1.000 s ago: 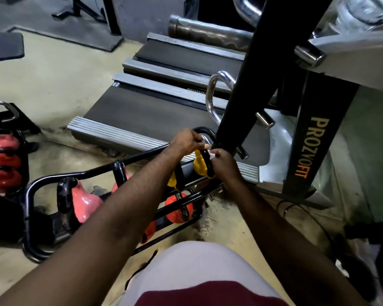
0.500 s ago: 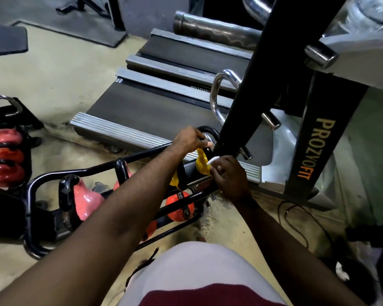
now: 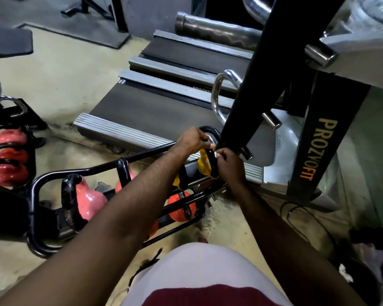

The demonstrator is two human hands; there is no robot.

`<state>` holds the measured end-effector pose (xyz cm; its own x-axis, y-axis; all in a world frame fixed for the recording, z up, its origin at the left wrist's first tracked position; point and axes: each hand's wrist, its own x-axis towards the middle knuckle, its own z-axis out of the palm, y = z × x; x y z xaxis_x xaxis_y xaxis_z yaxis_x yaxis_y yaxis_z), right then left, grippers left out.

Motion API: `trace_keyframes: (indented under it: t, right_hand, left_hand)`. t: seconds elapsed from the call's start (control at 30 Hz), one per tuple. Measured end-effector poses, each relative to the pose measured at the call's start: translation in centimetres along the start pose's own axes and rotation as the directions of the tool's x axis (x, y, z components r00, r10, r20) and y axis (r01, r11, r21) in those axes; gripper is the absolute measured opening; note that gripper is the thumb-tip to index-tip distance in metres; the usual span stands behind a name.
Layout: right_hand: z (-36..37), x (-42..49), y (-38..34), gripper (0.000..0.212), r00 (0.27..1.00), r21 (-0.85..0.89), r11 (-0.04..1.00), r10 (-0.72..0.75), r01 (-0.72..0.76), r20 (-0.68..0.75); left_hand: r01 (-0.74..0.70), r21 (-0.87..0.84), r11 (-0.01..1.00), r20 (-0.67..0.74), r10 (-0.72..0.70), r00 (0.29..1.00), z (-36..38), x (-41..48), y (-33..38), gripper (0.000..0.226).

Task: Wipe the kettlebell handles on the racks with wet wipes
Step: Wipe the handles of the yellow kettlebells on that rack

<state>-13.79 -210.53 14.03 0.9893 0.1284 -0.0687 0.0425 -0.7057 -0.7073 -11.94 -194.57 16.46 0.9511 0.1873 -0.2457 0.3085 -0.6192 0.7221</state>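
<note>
The yellow kettlebell (image 3: 202, 167) sits at the far end of the rack (image 3: 32, 217), its black handle (image 3: 213, 165) running nearly up and down. The left hand (image 3: 191, 141) grips the handle's top. The right hand (image 3: 229, 167), just right of the kettlebell, pinches a wet wipe (image 3: 216, 154) against the handle. I think the wipe must slide down along it. A black post (image 3: 252, 85) close behind the kettlebell narrows the room.

Both hands meet at the black handle (image 3: 212, 165) of a yellow kettlebell (image 3: 202, 166) on the black rack (image 3: 53, 173). The left hand (image 3: 191, 140) grips its top, while the right hand (image 3: 229, 165), at four o'clock from it, pinches a white wet wipe (image 3: 216, 154) against it. A pink kettlebell (image 3: 89, 198) sits at eight o'clock, an orange kettlebell (image 3: 179, 207) at six and a treadmill (image 3: 155, 111) at twelve.
</note>
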Motion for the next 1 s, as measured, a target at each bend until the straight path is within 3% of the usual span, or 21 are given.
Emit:
trace_keyframes:
  t: [0.13,0.3,0.37,0.47,0.63,0.73,0.87,0.93,1.0]
  right_hand:
    - [-0.8,-1.4,1.4,0.013,0.994,-0.104,0.994,0.029,-0.017,0.109]
    - [-0.2,-4.7,2.9,0.009,0.989,0.065,0.99,-0.119,0.125,-0.09]
    - [0.6,-5.2,3.4,0.011,0.968,0.028,0.976,-0.209,0.215,-0.14]
    - [0.8,-4.3,2.8,0.006,0.944,0.003,0.958,-0.284,0.288,-0.17]
    - [0.5,-2.1,0.9,0.007,0.953,0.076,0.955,-0.275,0.286,-0.13]
    - [-0.3,-2.5,1.1,0.022,0.975,0.155,0.964,-0.206,0.217,-0.082]
    - [-2.2,-3.7,3.7,0.031,0.996,0.274,0.962,-0.033,0.009,0.082]
    - [-3.5,-3.8,3.4,0.025,0.988,0.519,0.849,0.025,-0.1,0.15]
    - [-4.2,-3.1,2.4,0.023,0.989,0.647,0.754,0.023,-0.111,0.144]
  left_hand:
    - [0.02,-0.037,0.999,0.014,-0.02,1.0,-0.2,0.0,-0.4,0.04]
    - [0.002,-0.036,0.999,-0.005,-0.002,1.0,-0.2,-0.1,-0.3,0.035]
    - [-0.009,-0.015,1.0,-0.003,0.009,1.0,-0.2,-0.2,-0.2,0.033]
    - [-0.01,-0.012,1.0,0.0,0.01,1.0,-0.2,-0.3,-0.2,0.035]
    - [-0.046,0.027,0.999,-0.021,0.047,0.999,0.0,-0.7,-0.1,0.03]
    - [-0.061,0.028,0.998,-0.043,0.062,0.997,0.4,-1.0,-0.2,0.027]
    - [-0.084,0.057,0.995,-0.073,0.088,0.994,0.5,-1.5,-0.3,0.034]
    - [-0.128,0.02,0.992,-0.162,0.13,0.978,0.6,-2.5,-0.1,0.041]
    - [-0.257,0.014,0.966,-0.282,0.25,0.926,1.1,-4.2,0.0,0.038]
